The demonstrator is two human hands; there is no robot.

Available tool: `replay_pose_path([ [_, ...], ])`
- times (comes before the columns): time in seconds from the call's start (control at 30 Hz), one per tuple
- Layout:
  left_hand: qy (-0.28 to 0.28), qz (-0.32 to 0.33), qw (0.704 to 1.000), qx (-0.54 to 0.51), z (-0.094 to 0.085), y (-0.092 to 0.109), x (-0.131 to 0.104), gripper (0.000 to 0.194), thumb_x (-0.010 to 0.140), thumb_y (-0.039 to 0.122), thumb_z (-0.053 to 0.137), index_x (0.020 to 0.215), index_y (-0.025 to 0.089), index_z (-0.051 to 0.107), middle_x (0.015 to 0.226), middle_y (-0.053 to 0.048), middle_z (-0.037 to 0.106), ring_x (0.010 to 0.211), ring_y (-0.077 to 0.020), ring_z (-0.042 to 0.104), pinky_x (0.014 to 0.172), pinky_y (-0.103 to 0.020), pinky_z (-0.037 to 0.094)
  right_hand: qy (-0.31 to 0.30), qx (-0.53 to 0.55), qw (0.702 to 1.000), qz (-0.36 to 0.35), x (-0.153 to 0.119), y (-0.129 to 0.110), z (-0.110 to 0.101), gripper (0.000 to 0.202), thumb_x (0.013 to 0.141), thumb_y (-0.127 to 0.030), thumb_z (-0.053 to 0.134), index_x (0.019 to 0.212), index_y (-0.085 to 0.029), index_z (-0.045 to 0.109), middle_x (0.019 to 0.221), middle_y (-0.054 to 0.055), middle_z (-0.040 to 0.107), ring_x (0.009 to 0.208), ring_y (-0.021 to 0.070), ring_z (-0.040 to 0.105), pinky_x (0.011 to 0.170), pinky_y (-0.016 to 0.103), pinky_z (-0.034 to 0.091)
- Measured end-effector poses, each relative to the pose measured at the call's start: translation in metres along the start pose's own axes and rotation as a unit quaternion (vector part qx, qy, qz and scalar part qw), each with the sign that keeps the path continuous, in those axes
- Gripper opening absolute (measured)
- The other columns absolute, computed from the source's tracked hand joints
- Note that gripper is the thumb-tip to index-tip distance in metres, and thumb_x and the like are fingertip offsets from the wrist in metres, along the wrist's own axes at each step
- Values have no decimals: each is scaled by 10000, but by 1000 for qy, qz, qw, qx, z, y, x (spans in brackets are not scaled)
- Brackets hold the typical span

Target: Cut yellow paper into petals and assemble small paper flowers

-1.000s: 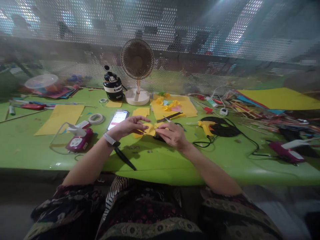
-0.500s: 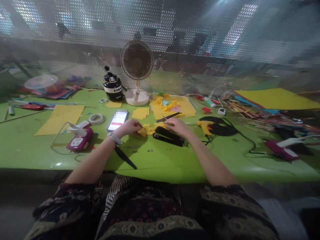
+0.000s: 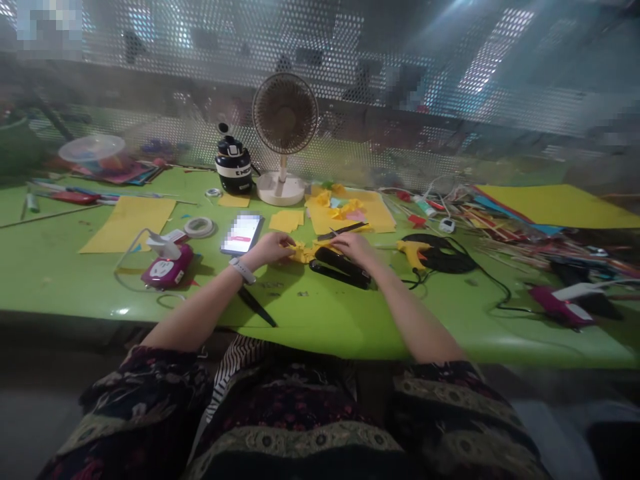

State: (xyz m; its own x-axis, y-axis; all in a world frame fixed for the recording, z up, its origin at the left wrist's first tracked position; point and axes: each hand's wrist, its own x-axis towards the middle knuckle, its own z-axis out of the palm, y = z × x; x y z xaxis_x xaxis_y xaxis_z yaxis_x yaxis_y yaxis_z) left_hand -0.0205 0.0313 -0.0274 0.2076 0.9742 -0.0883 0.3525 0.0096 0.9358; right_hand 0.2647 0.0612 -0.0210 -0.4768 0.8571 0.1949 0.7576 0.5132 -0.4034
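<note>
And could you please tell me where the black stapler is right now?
In the head view, the black stapler lies on the green table, slightly right of centre, beside the right hand, with crumpled yellow paper to its left.

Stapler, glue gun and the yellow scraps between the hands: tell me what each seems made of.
Stapler: probably plastic outside, judging by its smooth, dark casing; metal inside can't be made out.
Glue gun: likely moulded plastic, given its evenly coloured yellow body.
Yellow scraps: apparently matte paper, from their crumpled look, though thin felt or foam can't be ruled out.
</note>
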Motion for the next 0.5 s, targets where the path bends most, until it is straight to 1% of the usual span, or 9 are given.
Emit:
replay_pose_path([
  [0.07,16,10,1000,21,1,-1,0,225,632,206,830,832,173,732,847,-68,719,506,-126,598,551,-292,496,13,0,1000,8,0,0,1,184,928,-181,605,1000,-165,774,1046,109,766,942,213,699,874,329,503],
  [0.17,40,19,998,38,4,-3,2,239,655,200,807,882,173,735,879,-66,701,545,-125,598,593,-290,503,24,-1,1000,16,0,-3,0,202,936,-186,577,1021,-160,759,1068,109,760,969,215,690,880,329,496],
  [0.3,58,24,997,45,8,-4,0,298,692,240,788,974,172,724,964,-82,695,601,-144,608,614,-301,506,56,6,997,44,-1,-6,-5,217,944,-208,551,1038,-159,741,1097,109,754,979,214,686,893,331,497],
  [0.37,76,50,994,65,10,1,-4,298,699,259,790,977,172,725,1007,-95,693,668,-167,622,647,-307,507,73,15,996,50,-2,-10,-8,217,941,-212,544,1033,-159,733,1086,107,755,967,215,688,891,336,505],
  [0.43,121,97,984,92,10,9,-9,250,689,275,809,907,177,735,1051,-104,683,786,-201,633,724,-316,508,94,13,995,42,-3,-15,-11,210,939,-213,538,1019,-165,727,1078,106,754,971,221,685,898,348,509],
  [0.5,170,141,971,91,11,17,-13,188,710,304,804,834,180,737,1077,-110,676,896,-231,628,797,-329,502,120,-4,992,23,-4,-22,-14,198,940,-210,534,999,-177,720,1063,105,752,987,233,678,912,363,508],
])
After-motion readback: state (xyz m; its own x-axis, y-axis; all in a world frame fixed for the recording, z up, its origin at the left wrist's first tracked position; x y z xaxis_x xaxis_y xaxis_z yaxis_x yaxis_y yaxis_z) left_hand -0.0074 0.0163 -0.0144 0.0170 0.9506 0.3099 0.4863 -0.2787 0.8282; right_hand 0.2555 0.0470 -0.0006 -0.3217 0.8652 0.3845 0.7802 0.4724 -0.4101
